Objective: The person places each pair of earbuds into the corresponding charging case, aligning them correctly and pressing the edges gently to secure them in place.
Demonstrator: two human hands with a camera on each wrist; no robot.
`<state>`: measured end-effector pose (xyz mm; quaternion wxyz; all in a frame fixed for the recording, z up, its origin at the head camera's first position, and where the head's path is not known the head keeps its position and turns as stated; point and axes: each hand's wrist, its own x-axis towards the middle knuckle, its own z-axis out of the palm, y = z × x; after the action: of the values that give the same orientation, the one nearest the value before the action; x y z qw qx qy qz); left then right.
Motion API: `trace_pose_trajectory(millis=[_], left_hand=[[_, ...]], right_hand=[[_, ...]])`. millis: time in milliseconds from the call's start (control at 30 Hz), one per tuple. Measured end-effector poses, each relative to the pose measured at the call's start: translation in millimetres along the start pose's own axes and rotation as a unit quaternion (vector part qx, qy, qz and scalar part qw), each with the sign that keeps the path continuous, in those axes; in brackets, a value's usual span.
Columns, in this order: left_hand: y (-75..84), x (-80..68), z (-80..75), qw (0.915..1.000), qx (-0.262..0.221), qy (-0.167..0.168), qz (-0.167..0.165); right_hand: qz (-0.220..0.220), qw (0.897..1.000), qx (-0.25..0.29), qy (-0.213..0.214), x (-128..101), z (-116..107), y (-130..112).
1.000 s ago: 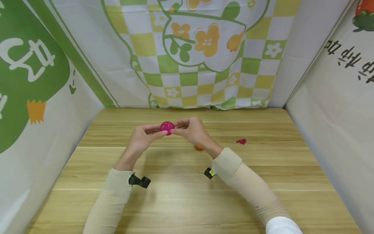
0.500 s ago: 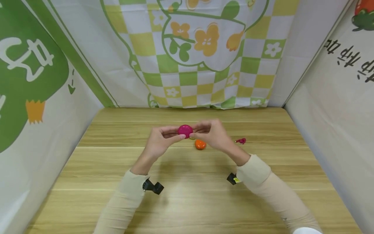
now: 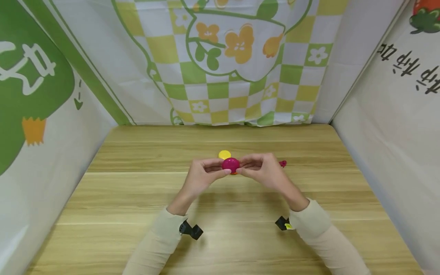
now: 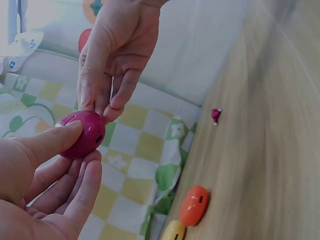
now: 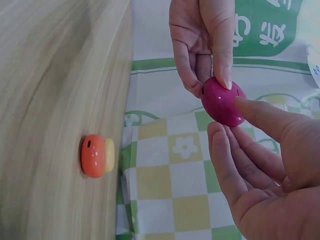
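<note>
A rounded magenta earbud case [image 3: 230, 165] is held above the table between both hands. My left hand [image 3: 199, 175] pinches its left side, thumb on the near face and fingers behind. On the opposite side my right hand [image 3: 266, 172] pinches it the same way. In the left wrist view the case [image 4: 85, 135] looks closed, with a small dark port slot on its side. Magenta earbuds [image 4: 216, 115] lie on the table to the right; the right hand partly covers them in the head view.
An orange case [image 4: 194, 206] and a yellow case [image 4: 174, 231] sit close together on the wooden table [image 3: 220, 244], beyond the hands. A patterned curtain [image 3: 227, 95] hangs along the back edge, and printed cloth walls stand left and right.
Both hands have carried the magenta case rightward and nearer, so it now overlaps the orange case in the head view. The yellow case has come into sight behind it.
</note>
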<state>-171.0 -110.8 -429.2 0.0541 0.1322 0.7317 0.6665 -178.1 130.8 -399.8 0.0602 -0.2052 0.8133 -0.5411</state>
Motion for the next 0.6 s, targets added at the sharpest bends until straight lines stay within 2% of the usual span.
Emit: trace_pose_trajectory(millis=[200, 600], left_hand=[[-10.8, 0.1, 7.5, 1.0, -0.005, -0.009, 0.001], [-13.0, -2.8, 16.6, 0.9994, -0.002, -0.021, -0.026]], right_hand=[[-0.006, 1.0, 0.01, 0.009, -7, 1, 14], [-0.017, 1.0, 0.018, 0.018, -9, -1, 26]])
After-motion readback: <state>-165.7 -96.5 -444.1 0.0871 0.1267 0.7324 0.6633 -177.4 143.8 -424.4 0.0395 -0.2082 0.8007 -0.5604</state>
